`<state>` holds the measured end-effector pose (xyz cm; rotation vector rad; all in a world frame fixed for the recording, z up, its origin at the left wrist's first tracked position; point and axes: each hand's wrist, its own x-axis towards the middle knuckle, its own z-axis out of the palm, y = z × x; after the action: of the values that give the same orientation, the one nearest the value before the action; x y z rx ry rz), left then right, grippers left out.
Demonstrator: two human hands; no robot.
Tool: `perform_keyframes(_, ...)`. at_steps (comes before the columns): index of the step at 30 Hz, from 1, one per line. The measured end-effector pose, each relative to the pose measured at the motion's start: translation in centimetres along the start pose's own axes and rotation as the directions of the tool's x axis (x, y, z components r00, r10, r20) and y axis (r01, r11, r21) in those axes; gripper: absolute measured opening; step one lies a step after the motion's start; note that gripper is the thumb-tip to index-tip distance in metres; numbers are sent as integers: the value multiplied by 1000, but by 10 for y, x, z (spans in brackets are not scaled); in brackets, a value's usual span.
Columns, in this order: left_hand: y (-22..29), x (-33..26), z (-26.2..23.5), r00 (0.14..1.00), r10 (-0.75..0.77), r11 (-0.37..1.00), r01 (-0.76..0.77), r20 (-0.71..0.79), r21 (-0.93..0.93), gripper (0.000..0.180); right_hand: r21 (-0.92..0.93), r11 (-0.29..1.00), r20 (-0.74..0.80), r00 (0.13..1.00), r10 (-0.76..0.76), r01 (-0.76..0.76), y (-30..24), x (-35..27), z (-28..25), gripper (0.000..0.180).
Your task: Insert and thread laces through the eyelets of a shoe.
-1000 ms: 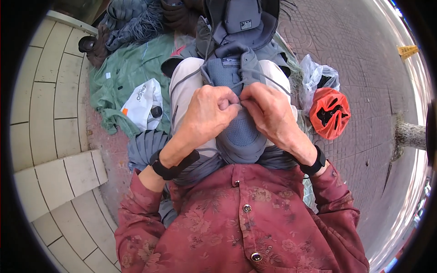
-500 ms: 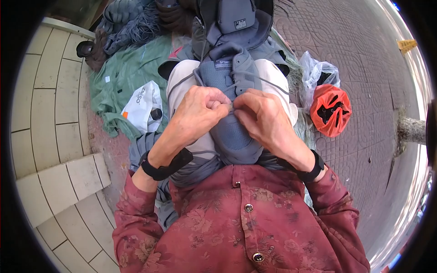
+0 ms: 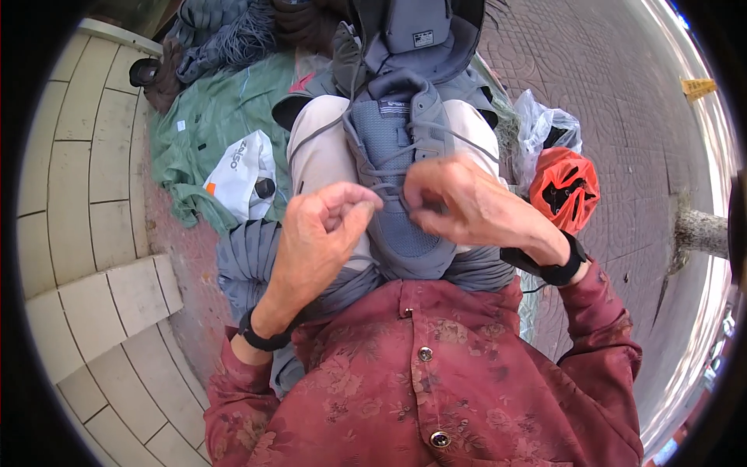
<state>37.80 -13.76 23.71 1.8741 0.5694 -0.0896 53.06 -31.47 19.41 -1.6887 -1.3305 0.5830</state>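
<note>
A grey sneaker [image 3: 405, 241] lies between my knees, its toe toward me and its opening away. A grey shoelace [image 3: 424, 124] runs across its tongue, and loose ends trail over both my light trouser legs. Beside the lower eyelets on the left is my left hand [image 3: 319, 233], its fingers curled and the thumb close to the forefinger; whether anything sits in that pinch is too small to tell. My right hand [image 3: 471, 202] bends over the right side of the shoe, its thumb and fingers pinched on the shoelace near the lowest eyelets, partly hiding it.
Bundles of grey shoe parts [image 3: 249, 253] lie beside my legs. Ahead are an open grey backpack [image 3: 416, 58] and a green sheet [image 3: 226, 101] with a white bag [image 3: 245, 175]. To the right stand a red bag [image 3: 564, 187] with dark contents and a clear plastic bag [image 3: 537, 128].
My hands have drawn apart a little and moved toward me, down the shoe. A lace loop between them now shows over the lower eyelets.
</note>
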Motion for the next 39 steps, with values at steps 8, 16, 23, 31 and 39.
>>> perform_keyframes(8,-12,-21,16,946,-168,918,252,278,-305,35,177,984,197,979,-59,24,-69,-34,16,14)
perform_keyframes(16,-5,-14,1,933,-243,718,357,265,-597,27,98,937,400,848,-347,336,-108,-28,52,26)
perform_keyframes(23,60,-83,-64,987,158,971,-153,16,-182,32,-127,908,-184,890,-418,400,-121,10,10,31)
perform_keyframes(31,28,-141,-72,889,322,669,-457,-326,-586,29,438,847,0,942,-336,302,-106,11,17,18)
perform_keyframes(39,-38,-137,-99,835,-1,708,-388,-550,-590,21,274,950,69,982,-176,151,-83,7,-21,22)
